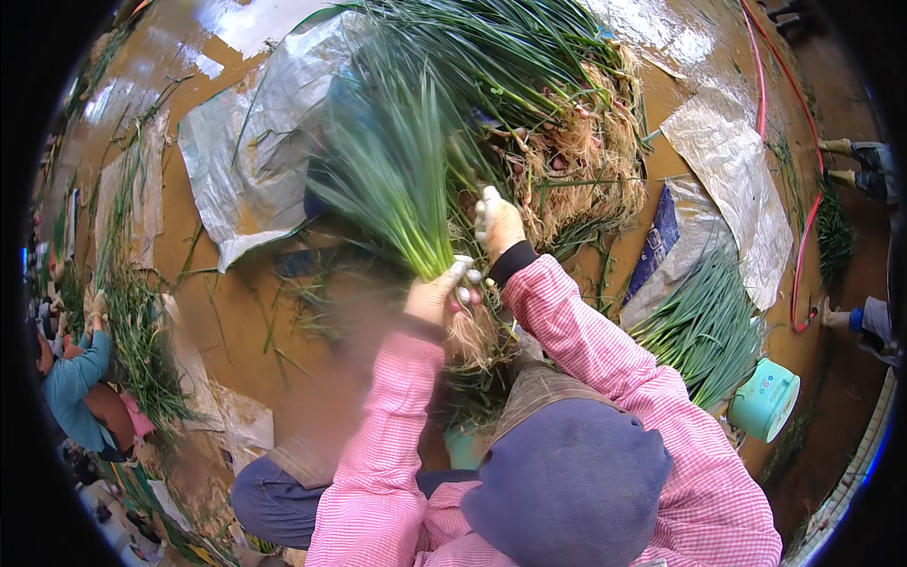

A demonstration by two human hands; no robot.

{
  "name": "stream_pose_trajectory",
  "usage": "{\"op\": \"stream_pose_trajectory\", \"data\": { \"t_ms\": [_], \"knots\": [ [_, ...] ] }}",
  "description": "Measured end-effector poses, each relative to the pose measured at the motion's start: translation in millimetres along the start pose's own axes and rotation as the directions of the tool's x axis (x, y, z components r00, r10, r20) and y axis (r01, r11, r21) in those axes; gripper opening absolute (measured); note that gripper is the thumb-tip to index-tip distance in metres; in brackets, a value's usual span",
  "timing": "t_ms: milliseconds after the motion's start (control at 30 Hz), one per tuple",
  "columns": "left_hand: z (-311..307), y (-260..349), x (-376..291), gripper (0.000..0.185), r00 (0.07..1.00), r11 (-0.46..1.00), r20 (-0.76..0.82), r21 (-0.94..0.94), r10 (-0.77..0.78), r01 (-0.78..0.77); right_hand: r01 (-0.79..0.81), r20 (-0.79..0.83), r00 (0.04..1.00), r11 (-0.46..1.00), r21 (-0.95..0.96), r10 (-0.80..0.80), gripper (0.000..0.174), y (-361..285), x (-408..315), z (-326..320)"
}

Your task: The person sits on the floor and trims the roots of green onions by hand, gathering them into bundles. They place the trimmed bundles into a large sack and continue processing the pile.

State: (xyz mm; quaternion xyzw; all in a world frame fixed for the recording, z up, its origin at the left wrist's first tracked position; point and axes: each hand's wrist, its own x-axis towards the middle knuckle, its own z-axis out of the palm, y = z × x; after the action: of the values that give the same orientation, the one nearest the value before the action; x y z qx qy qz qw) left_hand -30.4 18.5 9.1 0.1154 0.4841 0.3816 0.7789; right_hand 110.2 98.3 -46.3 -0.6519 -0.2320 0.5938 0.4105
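Note:
My left hand [431,296] grips a bunch of green onions [414,212] just above the bulbs. Their long leaves fan up and away, while reddish and white bulbs and pale roots [473,333] hang below the fist. Beside it, my right hand [499,221] has curled fingers with white coverings on the tips. It is close to the roots and stems of a large heap of green onions [567,142]; whether it pinches a stem I cannot tell. The heap's roots face me and its leaves lie toward the far left.
Plastic sheets [244,156] lie on the wet brown floor at left, with another sheet [730,184] at right. More green onions [708,326] lie beside a turquoise plastic stool [764,400]. A red hose [804,241] runs along the right. A person in blue [81,397] works at far left.

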Motion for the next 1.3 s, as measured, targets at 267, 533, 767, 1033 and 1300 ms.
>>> {"op": "stream_pose_trajectory", "data": {
  "t_ms": [267, 533, 767, 1033, 1300],
  "knots": [
    [-19, 68, 20, 0.028, 0.96, 0.959, 0.08, 0.068, 0.269, -0.274, 0.469, 0.52, 0.84, 0.271, -0.84, 0.156, 0.054, -6, -86, -73],
    [-13, 79, 65, 0.025, 0.959, 0.927, -0.157, 0.335, 0.235, -0.172, 0.329, 0.214, 0.797, 0.11, -0.938, -0.565, 0.032, -83, 52, -62],
    [20, 38, 60, 0.032, 0.999, 0.994, 0.013, 0.096, 0.051, -0.052, 0.588, 0.258, 0.774, 0.507, -0.63, -0.578, 0.017, -40, -71, -47],
    [11, 14, 44, 0.017, 0.999, 0.997, 0.045, 0.078, -0.005, 0.001, 0.489, 0.2, 0.869, 0.722, -0.489, -0.453, 0.04, -40, -35, -21],
    [0, 13, 45, 0.023, 0.996, 0.999, -0.076, -0.029, -0.048, 0.046, -0.014, 0.14, 0.99, 0.948, 0.319, -0.032, 0.025, -27, -36, -6]
  ]
}}
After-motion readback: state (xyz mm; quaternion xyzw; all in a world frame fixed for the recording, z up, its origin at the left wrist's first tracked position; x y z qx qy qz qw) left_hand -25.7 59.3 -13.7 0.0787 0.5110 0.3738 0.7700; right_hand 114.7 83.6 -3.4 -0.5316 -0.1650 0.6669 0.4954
